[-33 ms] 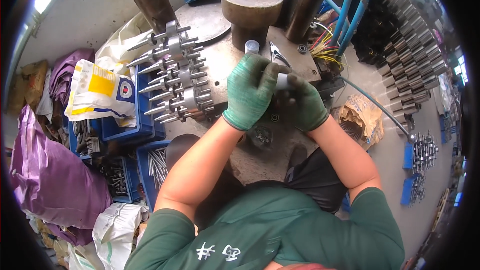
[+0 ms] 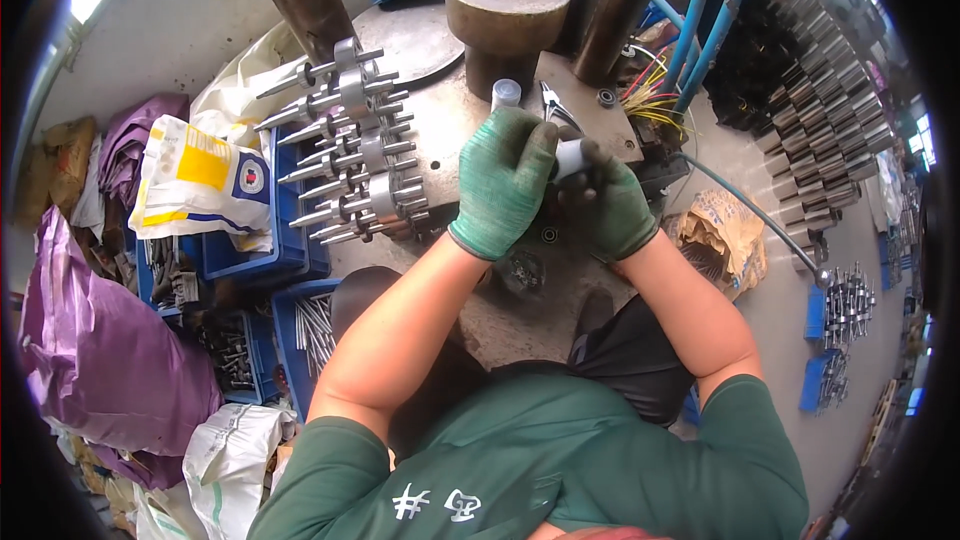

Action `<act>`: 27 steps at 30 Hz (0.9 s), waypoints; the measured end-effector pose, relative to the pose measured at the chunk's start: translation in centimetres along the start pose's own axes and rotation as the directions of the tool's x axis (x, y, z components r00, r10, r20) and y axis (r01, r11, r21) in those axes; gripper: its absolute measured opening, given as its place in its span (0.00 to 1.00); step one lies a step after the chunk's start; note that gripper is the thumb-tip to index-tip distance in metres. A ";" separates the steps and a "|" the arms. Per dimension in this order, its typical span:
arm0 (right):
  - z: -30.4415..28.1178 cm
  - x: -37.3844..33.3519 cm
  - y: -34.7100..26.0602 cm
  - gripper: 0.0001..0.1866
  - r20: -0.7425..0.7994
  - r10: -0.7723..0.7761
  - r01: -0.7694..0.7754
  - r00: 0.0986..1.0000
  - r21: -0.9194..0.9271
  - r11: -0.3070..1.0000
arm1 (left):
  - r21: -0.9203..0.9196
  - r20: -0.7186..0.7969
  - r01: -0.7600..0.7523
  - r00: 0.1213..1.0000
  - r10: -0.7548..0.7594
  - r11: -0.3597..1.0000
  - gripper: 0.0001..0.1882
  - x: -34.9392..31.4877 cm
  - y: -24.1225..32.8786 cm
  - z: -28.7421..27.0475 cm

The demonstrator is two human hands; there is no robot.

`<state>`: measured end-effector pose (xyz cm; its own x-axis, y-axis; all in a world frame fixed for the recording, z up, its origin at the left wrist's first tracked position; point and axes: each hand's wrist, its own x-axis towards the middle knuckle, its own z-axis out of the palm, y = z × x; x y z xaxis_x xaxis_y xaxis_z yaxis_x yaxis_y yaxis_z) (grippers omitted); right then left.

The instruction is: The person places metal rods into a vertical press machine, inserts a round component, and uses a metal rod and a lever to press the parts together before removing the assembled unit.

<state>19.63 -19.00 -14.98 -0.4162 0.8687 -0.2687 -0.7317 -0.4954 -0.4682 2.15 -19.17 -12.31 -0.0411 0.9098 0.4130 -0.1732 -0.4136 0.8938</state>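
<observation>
Flat metal worktop (image 2: 440,125), pale cylinder (image 2: 570,158)

A metal workshop: shafts (image 2: 352,92) left of centre, stacked tubes (image 2: 822,125) at upper right, pliers (image 2: 557,108) near top centre, blue bins (image 2: 312,258) at left.

A purple bag (image 2: 110,340) is slumped at the left of the frame, with a white sack (image 2: 232,455) crumpled at lower left. A yellow-and-white sack (image 2: 200,180) is draped partly over a blue bin (image 2: 268,270), upper left. Blue hoses (image 2: 697,15) are run down the upper right, near tangled wires (image 2: 660,105); metal tubes (image 2: 825,105) are ranked farther right.
</observation>
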 end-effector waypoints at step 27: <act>0.0 5.5 -9.5 0.34 0.367 -0.717 0.073 0.593 -0.911 -0.405 | -0.338 0.040 0.635 0.747 -0.664 0.694 0.24 -1.1 -1.3 0.6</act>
<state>24.28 -9.53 -12.06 0.0798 0.8709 0.4849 0.7581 0.2628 -0.5968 3.05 -19.61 -13.82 0.1233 0.9526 -0.2780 -0.4791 0.3025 0.8240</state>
